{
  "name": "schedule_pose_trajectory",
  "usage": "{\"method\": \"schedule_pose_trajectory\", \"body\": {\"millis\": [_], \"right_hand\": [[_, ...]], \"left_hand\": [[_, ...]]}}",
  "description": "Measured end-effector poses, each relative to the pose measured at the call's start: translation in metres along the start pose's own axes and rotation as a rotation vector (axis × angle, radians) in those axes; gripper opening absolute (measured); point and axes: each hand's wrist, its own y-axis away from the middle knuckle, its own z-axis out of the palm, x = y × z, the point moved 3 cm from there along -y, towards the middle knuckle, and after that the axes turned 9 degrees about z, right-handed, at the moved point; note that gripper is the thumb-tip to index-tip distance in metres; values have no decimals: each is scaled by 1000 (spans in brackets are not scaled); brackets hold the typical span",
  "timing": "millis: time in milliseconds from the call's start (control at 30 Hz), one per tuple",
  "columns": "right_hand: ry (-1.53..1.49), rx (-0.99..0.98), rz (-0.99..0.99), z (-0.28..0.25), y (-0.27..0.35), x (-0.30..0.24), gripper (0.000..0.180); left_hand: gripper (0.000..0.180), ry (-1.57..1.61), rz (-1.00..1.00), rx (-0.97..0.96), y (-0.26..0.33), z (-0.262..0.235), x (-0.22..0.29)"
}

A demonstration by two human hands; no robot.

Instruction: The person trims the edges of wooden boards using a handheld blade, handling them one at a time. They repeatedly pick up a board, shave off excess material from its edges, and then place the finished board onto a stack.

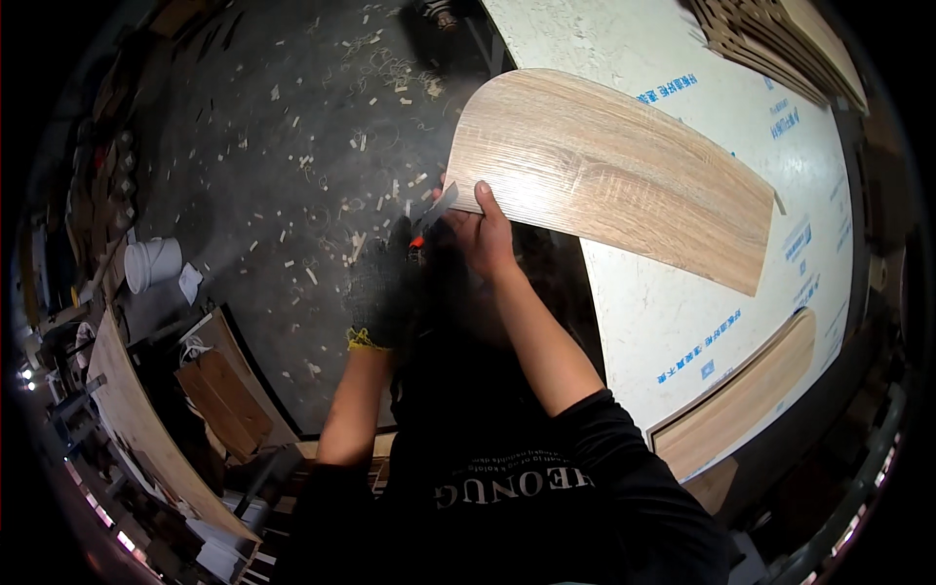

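My right hand (482,231), bare, grips the edge of a wood-grain board (604,175), thumb on top and fingers beneath. The board has a rounded left end and a straight-cut right end, and its right part overlaps the white table. My left hand (385,288) wears a dark glove with a yellow cuff. It is closed on a flat-bladed hand tool (438,207) with an orange spot near the grip. The blade lies against the board's left corner, close to my right fingers. Much of the tool's handle is hidden in the dark glove. A short strip (779,202) sticks out at the board's right corner.
The white table (634,327) bears a stack of curved boards (770,44) at its far end and more boards (741,400) nearer me. Scraps litter the grey floor (292,146). At left stand a white bucket (153,264) and leaning panels (146,419).
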Motion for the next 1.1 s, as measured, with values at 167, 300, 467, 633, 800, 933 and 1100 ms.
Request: {"method": "schedule_pose_trajectory", "body": {"millis": [167,300,467,633,800,933,1100], "right_hand": [[-39,11,16,-11,-5,5,49],[-50,-33,-28,-7,-1,3,49],[59,-8,16,4,4,-2,47],[105,-5,57,-16,12,4,46],[174,250,252,-60,75,21,49],[293,254,332,-55,93,15,51],[219,127,323,-52,94,12,48]], "left_hand": [[41,-22,-70,-163,-38,-4,-8],[38,-32,-26,-208,-69,-4,-11],[34,-108,155,-110,-116,3,-30],[32,-44,113,-244,-123,9,-33],[42,41,-54,-210,-36,-2,-22],[47,-45,-37,-233,-16,-16,-20],[42,-102,52,-195,-40,-15,-23]]}}
